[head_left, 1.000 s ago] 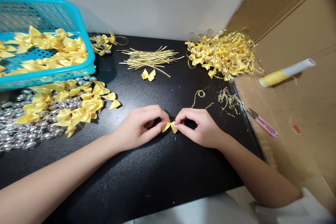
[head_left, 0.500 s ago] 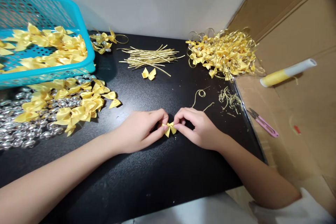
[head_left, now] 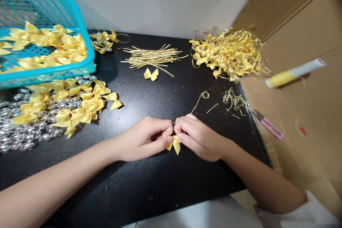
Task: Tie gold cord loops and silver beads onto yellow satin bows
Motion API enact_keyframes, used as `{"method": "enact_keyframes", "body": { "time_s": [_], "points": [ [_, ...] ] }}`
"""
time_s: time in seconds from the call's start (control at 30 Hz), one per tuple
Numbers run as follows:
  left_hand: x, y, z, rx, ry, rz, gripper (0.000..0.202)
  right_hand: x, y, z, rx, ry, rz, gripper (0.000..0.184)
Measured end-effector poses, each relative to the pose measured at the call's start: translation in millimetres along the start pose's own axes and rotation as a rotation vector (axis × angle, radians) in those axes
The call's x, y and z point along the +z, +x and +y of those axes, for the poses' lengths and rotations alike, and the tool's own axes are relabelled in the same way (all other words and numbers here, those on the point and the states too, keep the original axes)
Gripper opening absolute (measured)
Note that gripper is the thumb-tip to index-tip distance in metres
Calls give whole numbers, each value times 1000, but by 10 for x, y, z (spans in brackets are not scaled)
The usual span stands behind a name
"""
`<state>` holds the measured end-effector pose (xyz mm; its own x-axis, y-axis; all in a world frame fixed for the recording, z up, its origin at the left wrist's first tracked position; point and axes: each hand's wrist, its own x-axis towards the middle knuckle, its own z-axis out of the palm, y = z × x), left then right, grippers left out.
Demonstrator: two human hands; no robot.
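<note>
Fingers (head_left: 162, 125) of the left hand (head_left: 139, 140) and right hand (head_left: 200, 139) pinch 1 yellow bow (head_left: 176, 145) from opposite sides, over the middle of the desk (head_left: 141, 181); ribbon probably light, soft, easily creased: grip loops near the centre, pressing lightly

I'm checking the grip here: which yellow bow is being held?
The yellow bow pinched between the left hand and right hand; the other bows lie apart, touched by neither.

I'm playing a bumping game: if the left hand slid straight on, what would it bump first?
Probably the right hand; the yellow bow is at both thumbs, though depth is hard to judge.
</note>
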<state>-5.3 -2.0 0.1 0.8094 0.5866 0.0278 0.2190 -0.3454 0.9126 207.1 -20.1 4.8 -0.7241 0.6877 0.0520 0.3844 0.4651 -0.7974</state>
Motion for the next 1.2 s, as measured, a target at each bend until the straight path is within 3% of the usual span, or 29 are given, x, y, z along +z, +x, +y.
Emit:
{"method": "enact_keyframes", "body": {
  "time_s": [0.23, 0.67, 0.77, 0.8, 0.87, 0.97, 1.0, 1.03, 1.1, 1.2],
  "points": [
    [30, 10, 19, -101, -280, -39, 32, 34, 2, 2, -49, 94, -6, 19],
    [-23, 29, -15, -68, -308, -19, 32, 55, 7, 39, -81, 71, 42, 17],
    [-167, 13, 38, -125, -128, 19, 30, 53, -8, 57, -42, 70, 148, 7],
    [-252, 3, 72, -161, 3, 73, 28, 56, -14, 70, -17, 79, 219, 2],
    [-455, -22, 152, -285, 333, 229, 18, 67, -27, 102, 22, 95, 375, 10],
    [-713, -54, 223, -669, 936, 461, 31, 85, -33, 136, 33, 78, 488, 16],
    [-758, -59, 212, -740, 1054, 469, 39, 89, -31, 139, 30, 64, 489, 16],
    [-778, -60, 179, -748, 1140, 486, 44, 92, -29, 138, 25, 50, 482, 16],
    [-759, -51, 53, -605, 1206, 488, 47, 95, -23, 130, 21, 27, 459, 15],
    [-667, -15, -188, -280, 1144, 296, 52, 97, -20, 120, 20, 10, 435, 16]
  ]
}}
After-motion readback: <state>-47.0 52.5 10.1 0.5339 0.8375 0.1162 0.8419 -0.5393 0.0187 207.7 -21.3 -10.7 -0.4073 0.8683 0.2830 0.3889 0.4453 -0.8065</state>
